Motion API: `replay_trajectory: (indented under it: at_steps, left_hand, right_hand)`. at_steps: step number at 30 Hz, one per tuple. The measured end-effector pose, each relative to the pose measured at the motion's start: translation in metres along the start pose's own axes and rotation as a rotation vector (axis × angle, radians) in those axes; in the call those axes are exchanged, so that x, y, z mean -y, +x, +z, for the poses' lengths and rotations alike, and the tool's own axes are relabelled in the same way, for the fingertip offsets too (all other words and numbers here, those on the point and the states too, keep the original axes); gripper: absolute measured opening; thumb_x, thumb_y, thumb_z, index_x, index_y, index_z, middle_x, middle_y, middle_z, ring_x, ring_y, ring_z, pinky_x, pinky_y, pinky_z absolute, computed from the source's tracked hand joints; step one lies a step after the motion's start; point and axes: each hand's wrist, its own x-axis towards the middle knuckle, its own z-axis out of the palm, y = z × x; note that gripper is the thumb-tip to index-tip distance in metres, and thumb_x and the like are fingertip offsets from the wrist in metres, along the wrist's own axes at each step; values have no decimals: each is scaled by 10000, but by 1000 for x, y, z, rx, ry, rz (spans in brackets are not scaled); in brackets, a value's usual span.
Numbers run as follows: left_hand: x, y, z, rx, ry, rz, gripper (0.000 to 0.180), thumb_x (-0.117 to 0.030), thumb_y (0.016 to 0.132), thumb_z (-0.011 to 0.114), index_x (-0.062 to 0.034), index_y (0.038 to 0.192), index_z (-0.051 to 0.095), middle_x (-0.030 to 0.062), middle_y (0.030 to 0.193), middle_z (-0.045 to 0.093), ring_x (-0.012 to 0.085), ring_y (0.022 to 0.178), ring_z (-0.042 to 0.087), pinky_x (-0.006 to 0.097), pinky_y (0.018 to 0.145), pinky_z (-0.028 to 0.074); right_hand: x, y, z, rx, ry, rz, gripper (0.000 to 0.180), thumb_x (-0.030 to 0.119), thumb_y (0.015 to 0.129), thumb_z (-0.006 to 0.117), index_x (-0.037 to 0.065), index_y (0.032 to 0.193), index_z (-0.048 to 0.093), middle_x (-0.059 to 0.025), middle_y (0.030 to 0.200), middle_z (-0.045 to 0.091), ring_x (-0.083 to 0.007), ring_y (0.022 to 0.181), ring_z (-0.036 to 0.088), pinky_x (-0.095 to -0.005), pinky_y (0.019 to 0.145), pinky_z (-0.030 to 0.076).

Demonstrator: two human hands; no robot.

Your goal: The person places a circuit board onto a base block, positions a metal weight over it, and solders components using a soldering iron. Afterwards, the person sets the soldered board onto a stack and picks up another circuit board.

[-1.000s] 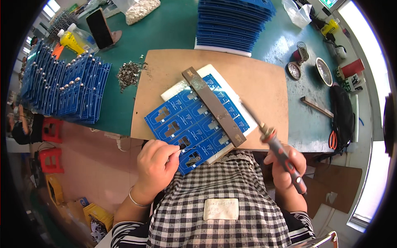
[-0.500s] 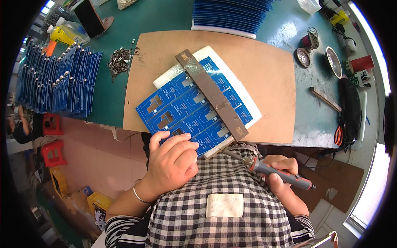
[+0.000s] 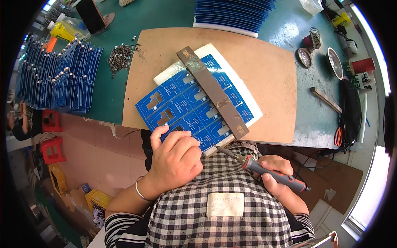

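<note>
A blue circuit board panel (image 3: 170, 100) with rows of cut-outs lies on a white foam slab (image 3: 253, 108), turned at a slant. Across it rests a brown metal bar (image 3: 213, 94). My left hand (image 3: 175, 159) is at the panel's near-left edge, its index fingertip on the board and the other fingers curled; whatever they may hold is hidden. A grey and red soldering iron (image 3: 275, 174) is gripped in my right hand (image 3: 276, 175). Its metal tip points left and meets, or nearly meets, the panel's near corner; I cannot tell which.
Beneath the foam is a brown board (image 3: 273, 82). Stacked blue panels (image 3: 231, 16) stand behind, more panels (image 3: 62, 80) at left beside a pile of small metal parts (image 3: 120, 58). To the right are an iron stand (image 3: 312, 40), a round dish (image 3: 334, 63) and scissors (image 3: 338, 136).
The soldering iron has moved left and slightly up, bringing its tip to the panel's near corner. My left hand has shifted slightly right, with its index finger a little farther up the board.
</note>
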Motion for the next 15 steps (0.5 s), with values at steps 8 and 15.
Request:
replay_trajectory:
  at_steps: [8, 15]
  left_hand:
    - [-2, 1, 1, 0, -16, -4, 124, -72, 644, 646, -122, 683, 539, 10, 930, 595, 227, 933, 599, 534, 1005, 271]
    - [-4, 3, 3, -14, -17, -4, 138, -55, 638, 644, -119, 673, 527, 8, 930, 596, 224, 920, 599, 530, 1006, 264]
  right_hand:
    - [2, 1, 0, 30, -3, 27, 229, 146, 852, 691, -21, 984, 608, -107, 676, 660, -225, 594, 673, -321, 573, 547]
    - [2, 0, 0, 22, -25, 75, 232, 175, 857, 695, -12, 968, 612, -109, 671, 668, -235, 626, 693, -320, 585, 554]
